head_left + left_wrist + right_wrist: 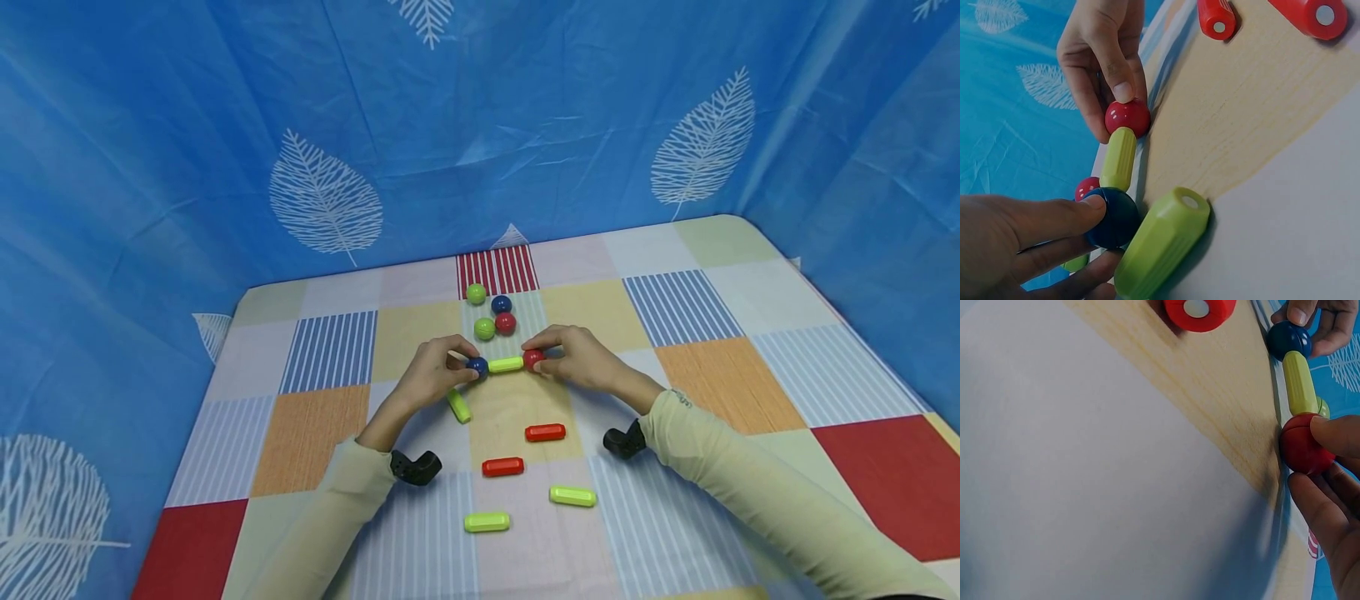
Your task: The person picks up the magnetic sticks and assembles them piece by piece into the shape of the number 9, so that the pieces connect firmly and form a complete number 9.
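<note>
Between finger and thumb my left hand (433,372) pinches a dark blue ball (1114,219). My right hand (581,358) pinches a red ball (1305,445) the same way. A yellow-green rod (506,365) spans the two balls, its ends meeting one ball each, so the three form a straight piece. Just below the left hand, a second yellow-green rod (1163,244) lies on the patchwork cloth, with a pale round disc in its end.
Beyond the hands sit two green balls (484,328), another blue ball (502,305) and another red ball (506,323). Nearer me lie two red rods (545,432) and two more yellow-green rods (487,522). A blue leaf-patterned curtain (480,150) hangs behind the table.
</note>
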Tool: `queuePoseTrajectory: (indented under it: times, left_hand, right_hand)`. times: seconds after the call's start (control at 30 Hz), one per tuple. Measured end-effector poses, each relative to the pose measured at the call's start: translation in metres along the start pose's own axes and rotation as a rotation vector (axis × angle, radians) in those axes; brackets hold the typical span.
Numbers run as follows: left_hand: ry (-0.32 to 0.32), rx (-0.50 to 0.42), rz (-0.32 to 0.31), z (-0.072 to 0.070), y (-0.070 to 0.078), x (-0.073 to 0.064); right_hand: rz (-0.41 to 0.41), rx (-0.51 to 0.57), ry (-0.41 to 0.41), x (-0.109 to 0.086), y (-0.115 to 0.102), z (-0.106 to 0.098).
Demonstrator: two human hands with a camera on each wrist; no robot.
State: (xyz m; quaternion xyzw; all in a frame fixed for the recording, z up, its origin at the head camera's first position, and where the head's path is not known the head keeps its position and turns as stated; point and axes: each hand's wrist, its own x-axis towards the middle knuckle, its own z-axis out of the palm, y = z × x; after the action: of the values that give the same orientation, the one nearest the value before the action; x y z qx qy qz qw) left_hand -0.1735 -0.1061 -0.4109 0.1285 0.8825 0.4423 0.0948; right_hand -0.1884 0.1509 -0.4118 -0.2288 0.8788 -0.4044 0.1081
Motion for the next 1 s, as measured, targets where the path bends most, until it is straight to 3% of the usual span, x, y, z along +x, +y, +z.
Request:
queuePoseTrajectory:
  times: [0.5,0.8,1.0]
  left_hand:
    - [-0.006,-0.007,0.014,-0.003,-0.001,-0.003]
    - [0.000,-0.019,-0.008,-0.005,-0.005,-0.008]
    - [0.021,0.022,0.044,-0.009,-0.013,-0.019]
  right_hand:
    - [0.011,0.012,-0.004,0.001,-0.001,0.001]
    - [-0.002,0.002,0.002,0.002,0.001,0.000]
    - [0.004,0.007,0.000,0.001,0.002,0.000]
